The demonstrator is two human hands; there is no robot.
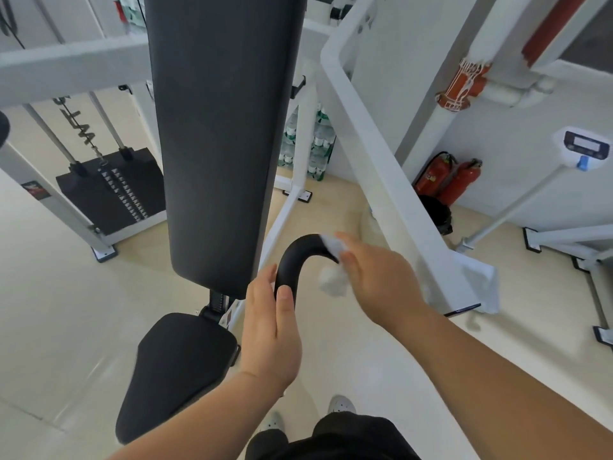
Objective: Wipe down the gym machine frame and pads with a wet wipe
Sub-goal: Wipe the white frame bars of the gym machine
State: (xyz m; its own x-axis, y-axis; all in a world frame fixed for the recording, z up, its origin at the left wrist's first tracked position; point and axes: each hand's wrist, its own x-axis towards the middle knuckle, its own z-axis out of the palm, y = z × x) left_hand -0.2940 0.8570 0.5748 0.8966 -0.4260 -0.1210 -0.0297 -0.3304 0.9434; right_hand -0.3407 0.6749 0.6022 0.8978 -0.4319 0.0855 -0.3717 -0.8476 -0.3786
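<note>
Left grip [272, 327]: clasps black handle [289, 260], centre frame.
Right grip [378, 277]: pinches wet wipe [333, 281] against its bend.
Risk: bunched wipe could slip, leaving patches unwiped.

Matt black vinyl back pad [225, 127], glossy white painted metal frame [381, 154], smooth rubbery black handle [295, 257], crumpled white wipe [333, 277]

My white wet wipe [332, 273] against the black curved handle [296, 257]; black back pad [222, 127] and seat pad [175, 370]; white machine frame [374, 154]; red extinguishers [447, 180] right; pale beige floor [59, 293].
</note>
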